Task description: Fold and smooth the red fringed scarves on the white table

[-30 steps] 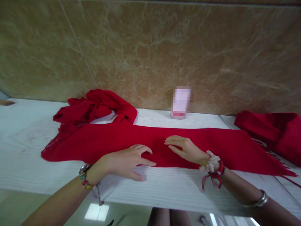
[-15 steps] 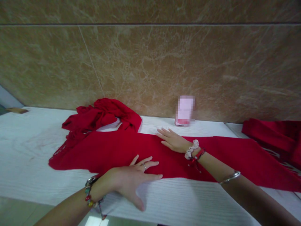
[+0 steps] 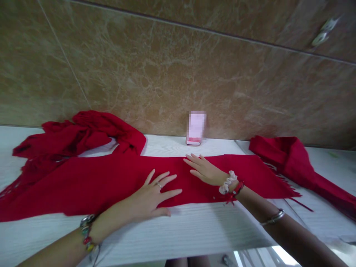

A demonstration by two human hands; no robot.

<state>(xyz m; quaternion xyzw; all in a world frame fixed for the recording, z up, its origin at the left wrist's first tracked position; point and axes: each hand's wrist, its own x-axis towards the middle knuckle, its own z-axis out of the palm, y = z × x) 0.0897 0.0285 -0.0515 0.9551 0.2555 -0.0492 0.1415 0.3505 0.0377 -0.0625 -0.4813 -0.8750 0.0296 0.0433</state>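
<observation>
A long red fringed scarf [image 3: 91, 181] lies spread lengthwise across the white table. My left hand [image 3: 151, 194] rests on its near half with fingers spread, the thumb over the near edge. Flat near the scarf's far edge is my right hand [image 3: 207, 170], its fingers stretched out. Neither hand grips the cloth. At the scarf's right end a fringe shows, with one strand trailing. Behind the left part sits a crumpled red cloth [image 3: 111, 128] with fringe. Another red cloth [image 3: 289, 155], folded over loosely, lies beyond the right end.
A phone [image 3: 196, 128], its screen blurred out, leans against the brown marbled wall [image 3: 167, 66] behind the scarf. The white table [image 3: 194, 230] has a seam on the right. Its front edge runs along the bottom, with the floor below. A small fitting [image 3: 325, 31] is on the wall.
The view has turned to the right, showing more of the right red cloth and the scarf's fringed right end. Both hands stay flat on the scarf; the left thumb has drawn nearer its fingers.
</observation>
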